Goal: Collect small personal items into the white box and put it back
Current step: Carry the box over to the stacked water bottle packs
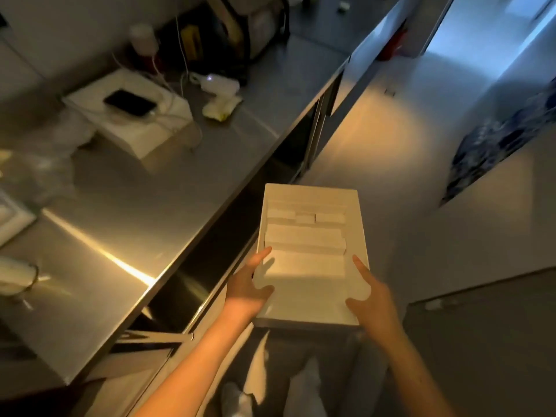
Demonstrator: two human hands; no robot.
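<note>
An open white box (pixel 359 230) hangs in the air beside the steel counter, held level. Several small white packets (pixel 304 239) lie inside it, stacked toward its far end. My left hand (pixel 249 287) grips the box's left wall near the front corner, thumb over the rim. My right hand (pixel 371 299) holds the right front corner, index finger stretched along the inside of the wall. Both forearms reach up from the bottom of the view.
The steel counter (pixel 168 188) runs along the left, with a dark open gap (pixel 210 266) under its edge. On it sit another white box (pixel 135 121) carrying a black phone (pixel 130 102), cables, a crumpled cloth (pixel 221 108) and bottles. Pale floor lies to the right.
</note>
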